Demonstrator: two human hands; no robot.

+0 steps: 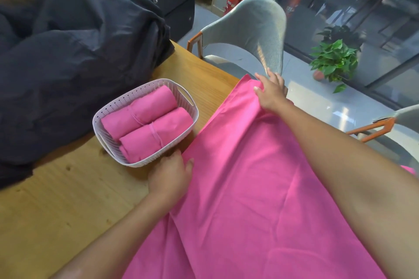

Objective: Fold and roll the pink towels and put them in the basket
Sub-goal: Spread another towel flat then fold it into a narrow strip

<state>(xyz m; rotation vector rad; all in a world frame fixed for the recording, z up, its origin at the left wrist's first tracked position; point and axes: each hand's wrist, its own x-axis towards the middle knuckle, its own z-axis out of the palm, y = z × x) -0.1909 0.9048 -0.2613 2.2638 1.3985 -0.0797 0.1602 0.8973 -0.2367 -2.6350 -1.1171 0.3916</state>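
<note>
A large pink towel (244, 179) lies spread flat over the right part of the wooden table (68, 206). My right hand (271, 94) pinches its far corner near the table's far edge. My left hand (171, 174) grips the towel's left edge, just in front of the basket. The white perforated basket (181, 95) stands to the left of the towel. Inside it lie two rolled pink towels (145, 120) side by side, each tied with a thin band.
A big heap of dark grey bedding (68, 56) covers the table's back left, close behind the basket. A grey chair (256, 29) stands beyond the far edge, and another chair (390, 127) at the right. A potted plant (335, 59) sits on the floor.
</note>
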